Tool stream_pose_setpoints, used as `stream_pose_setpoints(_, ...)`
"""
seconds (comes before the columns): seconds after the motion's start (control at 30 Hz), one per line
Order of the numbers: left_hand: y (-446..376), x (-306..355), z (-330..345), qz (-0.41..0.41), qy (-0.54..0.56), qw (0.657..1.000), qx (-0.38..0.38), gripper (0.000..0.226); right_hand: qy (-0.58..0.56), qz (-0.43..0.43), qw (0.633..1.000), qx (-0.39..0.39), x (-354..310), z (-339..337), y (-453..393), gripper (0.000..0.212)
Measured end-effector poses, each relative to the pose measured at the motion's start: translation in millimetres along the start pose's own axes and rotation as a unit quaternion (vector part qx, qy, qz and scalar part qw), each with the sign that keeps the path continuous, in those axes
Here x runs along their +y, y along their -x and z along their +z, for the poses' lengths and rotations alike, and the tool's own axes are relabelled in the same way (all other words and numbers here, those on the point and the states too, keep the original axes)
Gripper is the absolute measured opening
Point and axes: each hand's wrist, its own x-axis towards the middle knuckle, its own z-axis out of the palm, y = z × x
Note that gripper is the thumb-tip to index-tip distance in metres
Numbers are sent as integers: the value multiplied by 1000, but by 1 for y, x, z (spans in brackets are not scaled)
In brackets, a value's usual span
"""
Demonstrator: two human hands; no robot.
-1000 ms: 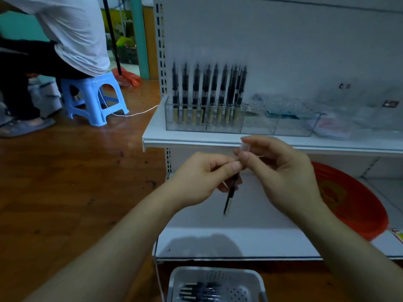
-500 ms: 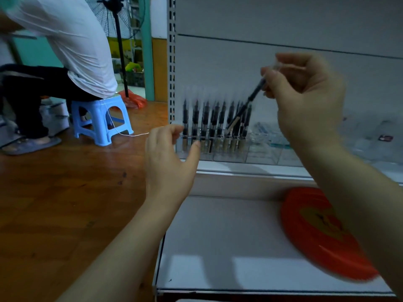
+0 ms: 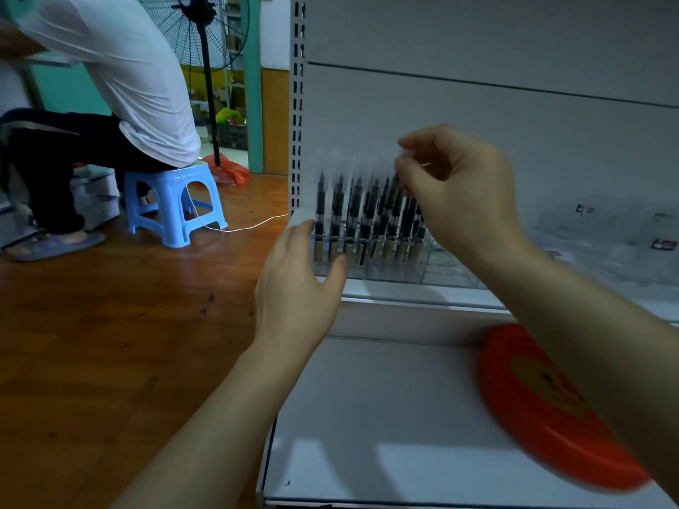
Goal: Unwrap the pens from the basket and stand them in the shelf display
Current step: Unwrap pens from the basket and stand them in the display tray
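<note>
A clear display box [image 3: 397,271] stands on the white upper shelf [image 3: 415,292] and holds several black pens [image 3: 340,214] upright in a row. My right hand [image 3: 455,196] hovers over the right end of that row. Its thumb and fingertips pinch the clear top of one black pen [image 3: 395,189], which leans down among the standing pens. My left hand [image 3: 297,284] is held up in front of the box's left end with relaxed fingers and holds nothing. The basket is out of view.
A red round tray [image 3: 543,409] lies on the lower white shelf [image 3: 367,416] at the right. Clear plastic packets [image 3: 624,236] lie on the upper shelf to the right. A person sits on a blue stool [image 3: 172,203] at the left, on a wooden floor, near a standing fan [image 3: 202,34].
Both hands held the pen low in front of the shelf; my left hand let go. My right hand lifted the pen high, then brought it down into the row of standing pens.
</note>
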Motion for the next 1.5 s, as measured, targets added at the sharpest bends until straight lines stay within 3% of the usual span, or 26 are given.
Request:
stream_pose_setpoints(0.43,-2,3,-4,-9,4,1000,-14,60,140,-8,987,-75,-9,0,-8,19)
stream_pose_setpoints(0.6,-2,4,-5,-9,9,1000,-18,61,107,10,992,-66,-4,0,-3,25)
stream_pose_setpoints(0.7,0,6,-8,8,9,1000,22,56,95,8,994,-54,-2,-3,9,35)
stream_pose_setpoints(0.8,3,10,-10,50,27,996,65,46,69,15,997,-12,1,-7,25,29)
stream_pose_setpoints(1.0,18,15,-3,127,68,987,72,30,2,16,1000,12,6,-7,77,19)
stream_pose_setpoints(1.27,73,15,25,78,197,974,-77,17,5,21,999,-42,37,-7,157,19)
stream_pose_setpoints(1.5,134,-31,67,-22,145,961,-233,16,54,49,978,-195,88,-4,243,25)
